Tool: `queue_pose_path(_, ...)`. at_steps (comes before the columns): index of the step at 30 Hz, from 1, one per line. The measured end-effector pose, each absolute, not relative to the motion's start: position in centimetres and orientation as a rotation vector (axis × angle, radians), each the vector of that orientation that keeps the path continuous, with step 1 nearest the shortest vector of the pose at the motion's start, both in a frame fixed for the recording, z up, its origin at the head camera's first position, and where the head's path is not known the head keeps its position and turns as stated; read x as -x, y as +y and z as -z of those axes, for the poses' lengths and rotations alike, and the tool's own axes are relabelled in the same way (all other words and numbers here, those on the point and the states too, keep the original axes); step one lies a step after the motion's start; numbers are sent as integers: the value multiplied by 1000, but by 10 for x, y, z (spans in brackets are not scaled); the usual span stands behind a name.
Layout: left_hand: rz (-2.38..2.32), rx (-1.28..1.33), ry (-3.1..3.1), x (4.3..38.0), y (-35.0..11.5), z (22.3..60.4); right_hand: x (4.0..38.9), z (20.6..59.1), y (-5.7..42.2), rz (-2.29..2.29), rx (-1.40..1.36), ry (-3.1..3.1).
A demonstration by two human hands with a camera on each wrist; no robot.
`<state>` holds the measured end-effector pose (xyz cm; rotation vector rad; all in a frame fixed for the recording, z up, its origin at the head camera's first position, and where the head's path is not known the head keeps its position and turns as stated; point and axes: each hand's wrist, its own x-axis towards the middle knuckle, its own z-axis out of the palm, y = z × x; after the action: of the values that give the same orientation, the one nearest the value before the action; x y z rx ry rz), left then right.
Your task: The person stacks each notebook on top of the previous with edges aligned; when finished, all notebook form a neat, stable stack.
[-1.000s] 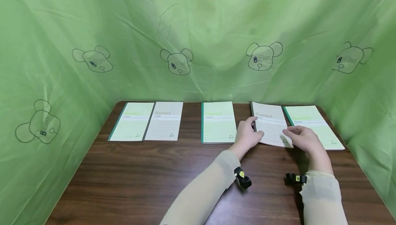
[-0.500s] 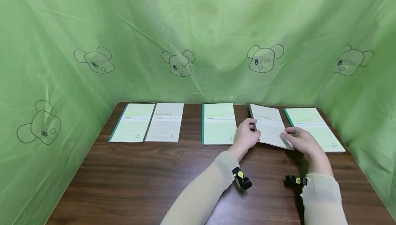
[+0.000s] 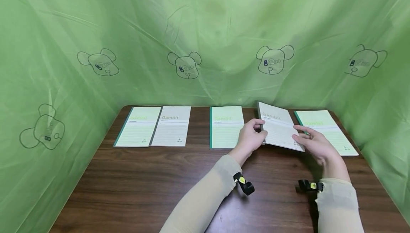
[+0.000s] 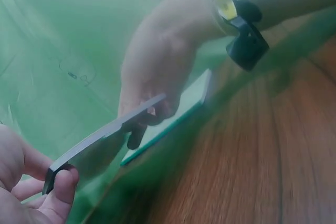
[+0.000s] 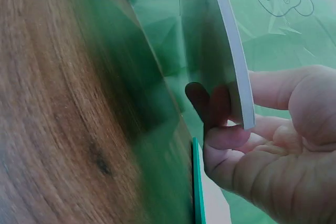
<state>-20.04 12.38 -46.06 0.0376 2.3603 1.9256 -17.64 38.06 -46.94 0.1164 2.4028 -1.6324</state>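
Observation:
A white notebook point(image 3: 278, 126) with a dark spine and "Gambit" on its cover is raised off the table, slightly tilted and bowed. My left hand point(image 3: 250, 137) pinches its spine edge; the left wrist view shows the thumb point(image 4: 65, 184) under the notebook point(image 4: 100, 136). On the opposite edge, my right hand point(image 3: 315, 144) grips the notebook, with the thumb and fingers on either face in the right wrist view. A green-spined notebook point(image 3: 326, 124) lies just beyond the right hand. Left of the left hand lies another green-spined notebook point(image 3: 226, 130), partly covered by that hand.
At the far left, a green-spined notebook point(image 3: 138, 128) and a dark-spined notebook point(image 3: 172, 128) lie side by side along the back of the brown wooden table point(image 3: 128, 186). A green cloth point(image 3: 217, 48) printed with bear heads hangs behind the table and down both sides.
The dark-spined notebook has risen from the table and tilted. My right hand, earlier at its corner, now grips the right edge. The left hand has shifted slightly left with the spine.

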Motion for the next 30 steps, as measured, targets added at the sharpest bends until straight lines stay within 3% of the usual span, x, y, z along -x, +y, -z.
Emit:
queue_pose_path(8, -1835, -124, 2415, 197, 108, 458, 179, 467, 375, 1778, -122, 2366)
queue_pose_path(13, -1752, -175, 2517, 191, 97, 460, 175, 457, 366, 1638, -97, 2467)
queue_pose_path(30, -1781, -221, 2606, 190, 16, 445, 186, 426, 290, 1385, 178, 2676)
